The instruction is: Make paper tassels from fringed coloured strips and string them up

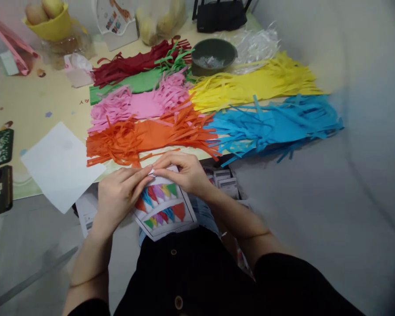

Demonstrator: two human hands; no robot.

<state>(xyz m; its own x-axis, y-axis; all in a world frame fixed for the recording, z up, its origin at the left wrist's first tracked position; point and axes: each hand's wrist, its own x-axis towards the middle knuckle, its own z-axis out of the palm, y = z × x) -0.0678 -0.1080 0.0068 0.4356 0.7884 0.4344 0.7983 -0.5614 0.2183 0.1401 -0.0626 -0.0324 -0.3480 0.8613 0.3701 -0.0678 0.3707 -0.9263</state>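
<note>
Both hands meet at the top edge of a printed sheet (164, 210) with coloured pennant flags that rests on my lap. My left hand (120, 195) pinches its upper left edge with fingertips closed. My right hand (184, 173) grips the upper right edge, fingers curled over something small and white between the two hands. Just beyond my hands lies an orange fringed paper tassel (145, 136) on the low table (36, 101).
More fringed paper lies in rows: pink (141, 103), green (134, 81), dark red (131, 63), yellow (253, 83), blue (276, 123). A white sheet (61, 164) overhangs the table's near edge at left. A green bowl (213, 55), yellow bowl (51, 24), two phones (0, 171) sit around.
</note>
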